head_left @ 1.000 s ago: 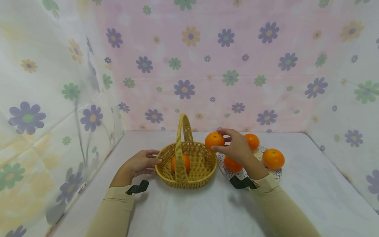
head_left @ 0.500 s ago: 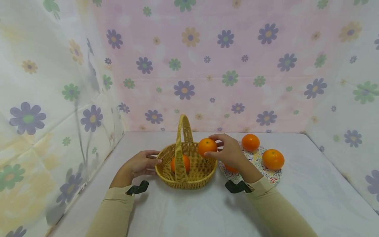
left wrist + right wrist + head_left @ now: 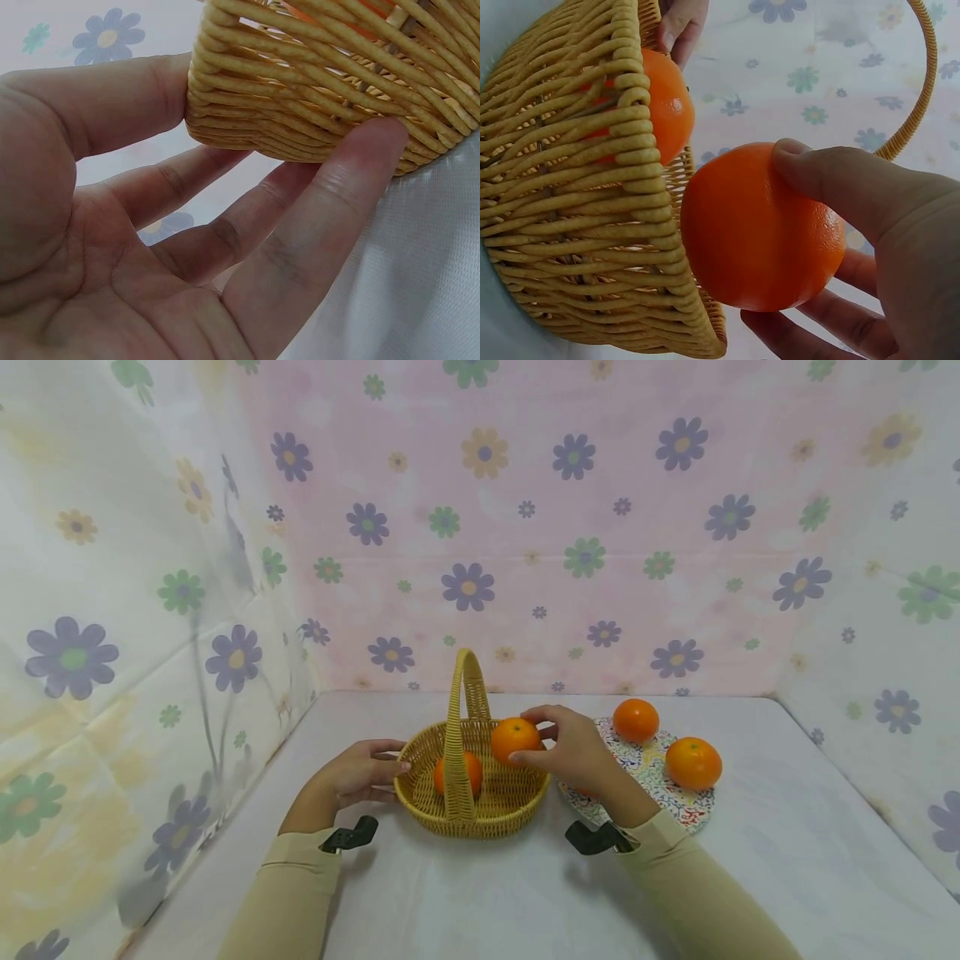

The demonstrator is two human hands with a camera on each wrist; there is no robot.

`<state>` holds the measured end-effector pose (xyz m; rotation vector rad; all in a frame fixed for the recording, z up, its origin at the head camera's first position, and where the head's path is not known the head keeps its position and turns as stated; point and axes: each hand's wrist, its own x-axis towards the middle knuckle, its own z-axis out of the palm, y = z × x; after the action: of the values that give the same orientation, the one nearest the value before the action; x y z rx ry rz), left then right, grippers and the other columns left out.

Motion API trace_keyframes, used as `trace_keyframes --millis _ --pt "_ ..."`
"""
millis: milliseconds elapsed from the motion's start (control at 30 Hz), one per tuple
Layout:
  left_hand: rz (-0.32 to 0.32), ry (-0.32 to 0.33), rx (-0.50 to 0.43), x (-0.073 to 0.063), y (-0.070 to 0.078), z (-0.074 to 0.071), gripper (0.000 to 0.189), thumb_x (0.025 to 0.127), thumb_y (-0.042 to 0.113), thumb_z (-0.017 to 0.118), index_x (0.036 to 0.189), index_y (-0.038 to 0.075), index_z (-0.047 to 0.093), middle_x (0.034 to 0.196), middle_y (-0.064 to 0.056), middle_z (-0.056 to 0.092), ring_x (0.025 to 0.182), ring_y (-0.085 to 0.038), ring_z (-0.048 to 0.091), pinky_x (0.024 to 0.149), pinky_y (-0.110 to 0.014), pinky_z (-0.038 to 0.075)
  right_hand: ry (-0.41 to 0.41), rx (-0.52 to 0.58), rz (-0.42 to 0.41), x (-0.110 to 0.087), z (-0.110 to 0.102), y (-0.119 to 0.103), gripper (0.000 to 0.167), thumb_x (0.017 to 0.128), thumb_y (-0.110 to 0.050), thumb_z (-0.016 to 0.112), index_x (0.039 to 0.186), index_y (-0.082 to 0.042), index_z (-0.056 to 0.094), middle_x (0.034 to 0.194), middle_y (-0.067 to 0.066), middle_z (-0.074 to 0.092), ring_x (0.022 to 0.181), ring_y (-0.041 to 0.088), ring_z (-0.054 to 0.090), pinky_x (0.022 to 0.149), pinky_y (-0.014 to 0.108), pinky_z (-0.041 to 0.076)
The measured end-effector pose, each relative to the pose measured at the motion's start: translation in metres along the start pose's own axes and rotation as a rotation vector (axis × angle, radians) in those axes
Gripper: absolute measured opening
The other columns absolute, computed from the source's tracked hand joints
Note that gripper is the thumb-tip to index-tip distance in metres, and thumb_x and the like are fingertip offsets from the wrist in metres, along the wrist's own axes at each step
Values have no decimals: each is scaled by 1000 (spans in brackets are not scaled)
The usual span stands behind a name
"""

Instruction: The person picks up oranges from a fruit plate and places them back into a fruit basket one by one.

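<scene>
My right hand [image 3: 573, 747] grips an orange [image 3: 516, 741] between thumb and fingers, over the right side of a yellow wicker basket [image 3: 510, 789]. In the right wrist view, this orange [image 3: 761, 232] is at the basket rim [image 3: 660, 195]. Another orange [image 3: 468, 774] lies inside the basket, partly behind the tall handle [image 3: 453, 735]. At the basket's left end, my left hand [image 3: 363, 774] rests against it with extended fingers. From the left wrist view, the fingertips [image 3: 367, 146] touch the woven outer wall [image 3: 277, 90].
A speckled, colourful plate [image 3: 645, 764] stands right of the basket. Two oranges on it show fully, one at the back [image 3: 636, 721] and one at the right [image 3: 693, 763]; a sliver of another shows beneath my right wrist. Floral cloth walls [image 3: 525, 568] surround the white table [image 3: 480, 893].
My right hand has carried the orange left and slightly down, from the basket's right rim to over its inside. The left hand and the basket have stayed in place.
</scene>
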<state>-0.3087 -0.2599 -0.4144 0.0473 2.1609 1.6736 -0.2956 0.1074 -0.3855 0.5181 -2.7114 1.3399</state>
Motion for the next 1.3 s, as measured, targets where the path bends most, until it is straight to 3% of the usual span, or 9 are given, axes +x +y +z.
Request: trace_keyframes --millis 333,733,1300 --pt "-10 5 -5 1 -2 0 60 99 16 69 153 2 44 145 -26 56 111 -34 72 88 -50 63 -52 0 1 -1 9 1 61 73 -46 94 125 -24 70 123 -6 69 107 20 68 87 37 62" --pt "-3 3 3 3 -3 0 60 100 16 68 153 2 44 146 -27 56 111 -34 72 87 -49 63 -71 -14 -22 -2 18 -1 60 73 -43 94 125 -23 70 123 -3 69 110 21 71 91 38 62" --pt "-4 6 9 1 -1 0 60 100 16 67 154 2 43 148 -27 54 113 -35 72 89 -50 63 -107 -160 -13 -1 33 0 49 76 -39 93 116 -22 71 114 -6 71 106 16 66 95 39 59"
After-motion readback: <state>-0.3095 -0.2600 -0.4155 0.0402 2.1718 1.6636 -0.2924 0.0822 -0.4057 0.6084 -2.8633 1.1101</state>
